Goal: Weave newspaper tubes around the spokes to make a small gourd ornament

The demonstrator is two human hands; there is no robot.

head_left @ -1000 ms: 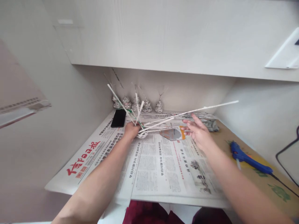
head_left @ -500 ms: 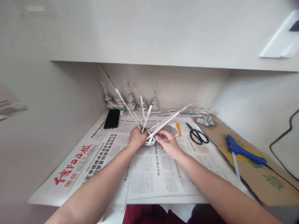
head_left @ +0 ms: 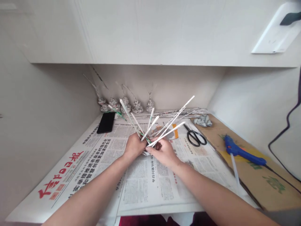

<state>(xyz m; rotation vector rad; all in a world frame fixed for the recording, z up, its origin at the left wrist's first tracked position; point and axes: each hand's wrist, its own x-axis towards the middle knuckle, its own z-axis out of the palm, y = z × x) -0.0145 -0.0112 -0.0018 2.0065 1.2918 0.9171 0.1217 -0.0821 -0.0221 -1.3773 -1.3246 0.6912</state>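
Observation:
Between my hands is a small woven piece of rolled newspaper (head_left: 147,153), with several paper tubes (head_left: 174,116) fanning up and outward from it. My left hand (head_left: 134,145) is closed around its left side, at the foot of the tubes. On the right side my right hand (head_left: 164,152) pinches the piece, its thumb lying near the base of a white tube that slants to the right. Most of the woven base is hidden by my fingers. Newspaper sheets (head_left: 137,185) lie flat beneath.
Several woven paper gourd shapes (head_left: 137,106) stand along the back wall beside a bundle of paper tubes (head_left: 192,111). A black phone (head_left: 105,122) lies at the left. To the right are black scissors (head_left: 196,138), crumpled paper (head_left: 203,120) and a blue glue gun (head_left: 244,153) on cardboard (head_left: 263,194).
The woven piece has turned and tilted, so its tubes fan differently. My right hand has moved in closer over the base, thumb now on top. The camera view has shifted slightly.

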